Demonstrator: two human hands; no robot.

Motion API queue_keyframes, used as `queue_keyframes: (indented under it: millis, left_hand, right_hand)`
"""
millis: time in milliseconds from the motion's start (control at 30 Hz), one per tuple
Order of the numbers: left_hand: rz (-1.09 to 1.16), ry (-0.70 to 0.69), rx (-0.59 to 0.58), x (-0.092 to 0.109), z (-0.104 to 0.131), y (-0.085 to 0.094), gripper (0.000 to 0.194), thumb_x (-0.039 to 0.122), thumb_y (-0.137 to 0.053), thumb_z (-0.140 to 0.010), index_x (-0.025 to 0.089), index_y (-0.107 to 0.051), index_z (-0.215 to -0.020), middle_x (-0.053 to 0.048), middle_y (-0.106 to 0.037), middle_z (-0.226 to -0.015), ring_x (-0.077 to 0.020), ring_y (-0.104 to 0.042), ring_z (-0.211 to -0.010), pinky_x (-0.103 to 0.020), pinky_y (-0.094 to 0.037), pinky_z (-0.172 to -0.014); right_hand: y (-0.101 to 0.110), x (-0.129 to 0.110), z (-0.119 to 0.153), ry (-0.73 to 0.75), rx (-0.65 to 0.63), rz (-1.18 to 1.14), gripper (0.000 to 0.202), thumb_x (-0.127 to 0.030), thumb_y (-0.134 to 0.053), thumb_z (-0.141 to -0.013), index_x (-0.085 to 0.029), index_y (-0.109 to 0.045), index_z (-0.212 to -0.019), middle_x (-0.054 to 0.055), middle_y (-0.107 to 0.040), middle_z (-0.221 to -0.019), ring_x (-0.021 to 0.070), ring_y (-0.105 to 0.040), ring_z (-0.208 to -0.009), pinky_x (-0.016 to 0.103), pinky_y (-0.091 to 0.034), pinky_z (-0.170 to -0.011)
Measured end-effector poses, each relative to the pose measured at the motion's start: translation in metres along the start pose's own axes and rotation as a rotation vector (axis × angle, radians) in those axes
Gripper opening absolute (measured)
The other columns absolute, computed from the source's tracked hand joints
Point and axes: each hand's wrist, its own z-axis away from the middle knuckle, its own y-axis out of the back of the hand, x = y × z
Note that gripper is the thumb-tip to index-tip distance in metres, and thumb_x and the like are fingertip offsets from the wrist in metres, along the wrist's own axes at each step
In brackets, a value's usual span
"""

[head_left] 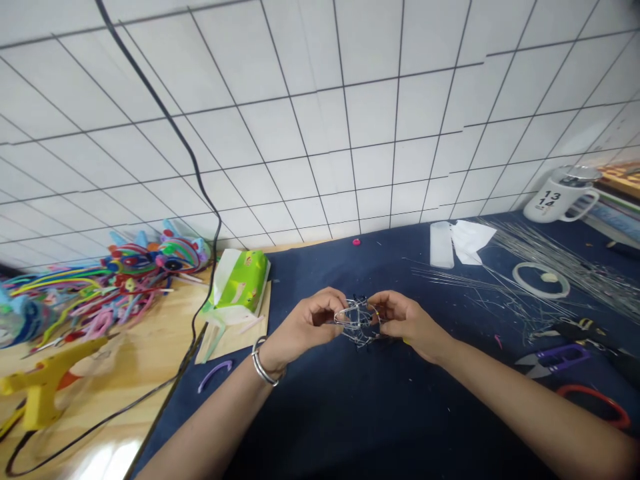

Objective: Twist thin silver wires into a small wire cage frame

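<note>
Between my two hands is a small openwork wire frame [359, 321], roughly round, bent from thin silvery wire with darker bits on its upper and lower edges. My left hand [316, 321] pinches its left side between thumb and fingers; a silver bracelet circles that wrist. On the opposite side, my right hand [404, 322] grips the frame with thumb and curled fingers. A bit of something yellow peeks out under the right hand. The frame is held over the dark blue cloth [350, 413]. Exactly where the fingertips meet the wire is partly hidden.
Left stand a yellow glue gun [47, 383], colourful pipe cleaners [100, 300] and a green tissue pack [243, 283]. A black cable [197, 173] hangs down there. On the right lie loose wires [565, 263], a wire coil [540, 279], purple scissors [557, 360] and a white mug [555, 197].
</note>
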Motion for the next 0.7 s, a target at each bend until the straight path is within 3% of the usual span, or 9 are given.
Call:
queue_keyframes:
  millis: [367,533,700]
  left_hand:
    - [-0.073,0.008,-0.002,-0.006,-0.003,-0.010,0.011,0.006,-0.057,-0.072,0.013,-0.054,-0.079,-0.005,-0.048,-0.095,-0.0103,-0.049,-0.076,-0.024,-0.043,-0.067]
    - [-0.089,0.001,-0.025,-0.007,-0.003,-0.009,0.011,0.006,-0.057,-0.071,0.013,-0.054,-0.079,-0.005,-0.048,-0.095,-0.0107,-0.050,-0.077,-0.025,-0.044,-0.068]
    - [-0.118,0.012,-0.048,-0.005,-0.002,-0.011,0.014,0.004,-0.055,-0.070,0.014,-0.054,-0.081,-0.005,-0.047,-0.098,-0.0113,-0.051,-0.077,-0.027,-0.046,-0.069]
  right_hand:
    - [0.000,-0.007,0.003,0.001,-0.131,-0.069,0.039,-0.012,-0.053,-0.072,-0.021,-0.052,-0.110,0.005,-0.054,-0.109,0.0179,-0.053,-0.096,0.031,-0.043,-0.080]
    - [-0.005,-0.003,0.001,-0.045,-0.051,0.023,0.039,-0.018,-0.060,-0.073,-0.022,-0.050,-0.110,0.004,-0.054,-0.111,0.0187,-0.052,-0.103,0.033,-0.042,-0.086]
    - [-0.011,0.008,-0.001,-0.013,0.117,0.284,0.036,-0.014,-0.059,-0.070,-0.022,-0.050,-0.104,0.003,-0.059,-0.096,0.0183,-0.057,-0.087,0.032,-0.044,-0.076]
